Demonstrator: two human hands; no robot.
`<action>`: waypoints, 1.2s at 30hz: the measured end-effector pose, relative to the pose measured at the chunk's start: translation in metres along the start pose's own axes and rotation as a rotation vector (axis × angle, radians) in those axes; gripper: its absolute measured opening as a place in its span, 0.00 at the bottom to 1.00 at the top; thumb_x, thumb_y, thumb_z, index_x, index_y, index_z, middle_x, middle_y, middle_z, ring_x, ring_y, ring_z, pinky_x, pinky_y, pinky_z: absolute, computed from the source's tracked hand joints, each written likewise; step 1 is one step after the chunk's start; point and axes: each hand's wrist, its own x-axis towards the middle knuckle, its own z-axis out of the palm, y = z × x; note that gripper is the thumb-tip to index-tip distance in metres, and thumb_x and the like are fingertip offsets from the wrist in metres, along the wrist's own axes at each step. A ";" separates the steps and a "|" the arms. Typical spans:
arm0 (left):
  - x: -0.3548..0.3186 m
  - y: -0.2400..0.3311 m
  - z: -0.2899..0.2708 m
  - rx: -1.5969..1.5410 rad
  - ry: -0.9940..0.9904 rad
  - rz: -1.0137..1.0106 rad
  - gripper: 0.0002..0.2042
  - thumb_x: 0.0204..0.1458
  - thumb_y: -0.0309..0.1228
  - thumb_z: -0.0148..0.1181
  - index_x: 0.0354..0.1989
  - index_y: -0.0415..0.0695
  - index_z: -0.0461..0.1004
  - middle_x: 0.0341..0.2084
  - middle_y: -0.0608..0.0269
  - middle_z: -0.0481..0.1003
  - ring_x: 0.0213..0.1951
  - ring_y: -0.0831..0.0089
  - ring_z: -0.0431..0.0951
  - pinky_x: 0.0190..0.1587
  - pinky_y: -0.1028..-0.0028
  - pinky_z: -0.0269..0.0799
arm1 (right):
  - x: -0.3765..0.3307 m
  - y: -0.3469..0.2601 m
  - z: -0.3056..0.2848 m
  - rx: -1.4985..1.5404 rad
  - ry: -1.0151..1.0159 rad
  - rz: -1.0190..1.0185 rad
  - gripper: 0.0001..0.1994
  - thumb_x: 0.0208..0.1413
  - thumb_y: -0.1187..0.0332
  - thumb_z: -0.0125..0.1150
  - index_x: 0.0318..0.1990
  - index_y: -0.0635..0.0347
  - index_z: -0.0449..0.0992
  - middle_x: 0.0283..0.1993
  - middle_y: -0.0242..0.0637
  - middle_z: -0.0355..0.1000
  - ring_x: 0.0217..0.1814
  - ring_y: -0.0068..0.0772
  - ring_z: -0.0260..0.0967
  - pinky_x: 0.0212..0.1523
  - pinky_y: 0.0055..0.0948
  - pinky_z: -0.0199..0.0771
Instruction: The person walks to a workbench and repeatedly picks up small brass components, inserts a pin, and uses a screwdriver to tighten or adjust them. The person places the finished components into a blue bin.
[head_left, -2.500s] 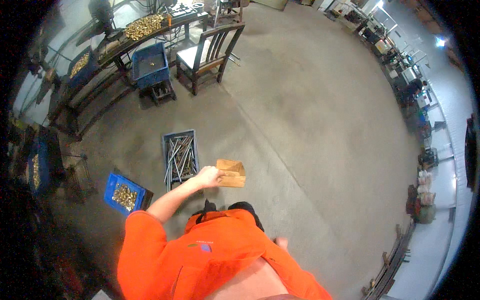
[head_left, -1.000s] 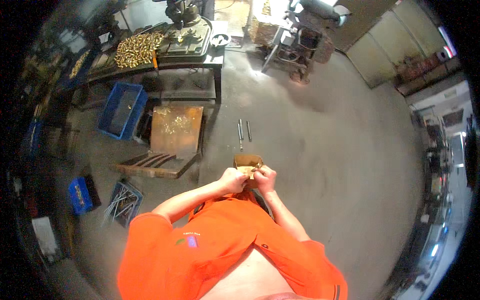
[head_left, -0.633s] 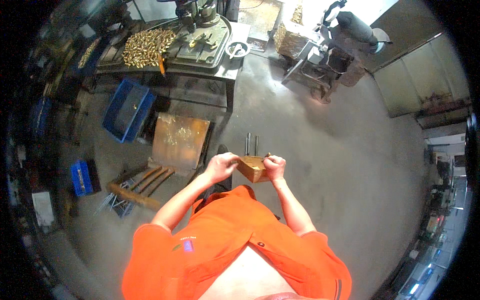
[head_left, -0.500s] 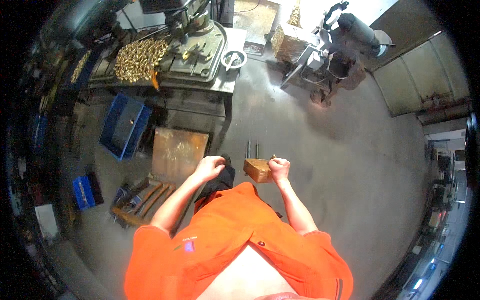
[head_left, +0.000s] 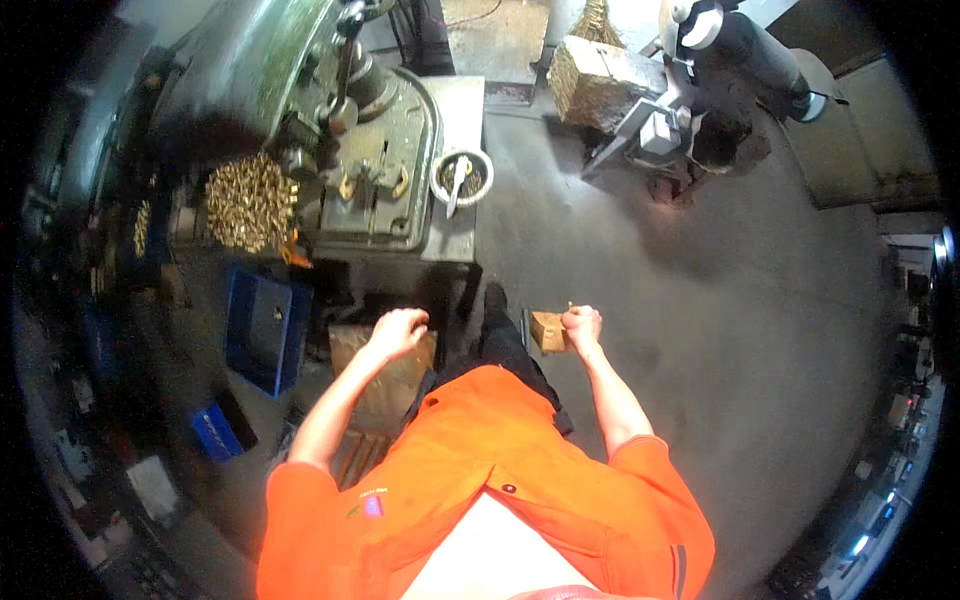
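Note:
My right hand is closed on the side of a brown wooden-looking block, carried low over the floor. Its underside is hidden, and a thin metal rod shows at its left edge. A small brass-coloured tip sticks up by my fingers. My left hand hangs in the air with fingers loosely bent and apart from the thumb, and nothing shows in it. Below it lies a brown flat board, partly hidden by my arm.
Ahead on the left, a bench carries a machine with a metal table, a heap of brass parts and a white bowl. Blue crates are on the floor below. A bale-like block and a metal-framed device stand far right.
I have stepped forward, so the bench and bowl look nearer. The block has moved right in view with my right hand, still gripped. My left hand has shifted slightly left.

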 end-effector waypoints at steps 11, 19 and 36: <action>0.052 -0.016 -0.019 0.058 -0.247 -0.076 0.13 0.47 0.33 0.55 0.40 0.44 0.75 0.36 0.53 0.76 0.40 0.57 0.76 0.43 0.62 0.71 | 0.110 -0.027 0.029 -0.050 -0.113 0.090 0.11 0.35 0.64 0.53 0.25 0.52 0.81 0.28 0.48 0.73 0.34 0.49 0.73 0.37 0.41 0.73; 0.072 -0.043 -0.031 0.045 -0.392 -0.052 0.13 0.46 0.34 0.54 0.40 0.44 0.75 0.34 0.50 0.76 0.39 0.55 0.76 0.43 0.61 0.71 | 0.137 -0.045 0.046 0.021 -0.118 0.186 0.11 0.32 0.65 0.55 0.26 0.52 0.81 0.28 0.47 0.74 0.35 0.47 0.74 0.39 0.38 0.74; 0.093 -0.157 -0.012 -0.020 -0.601 -0.193 0.12 0.49 0.31 0.55 0.40 0.39 0.73 0.25 0.53 0.76 0.27 0.67 0.76 0.32 0.69 0.71 | 0.209 0.007 0.208 -0.053 -0.175 0.221 0.12 0.36 0.63 0.58 0.29 0.58 0.79 0.36 0.46 0.75 0.39 0.47 0.73 0.42 0.40 0.73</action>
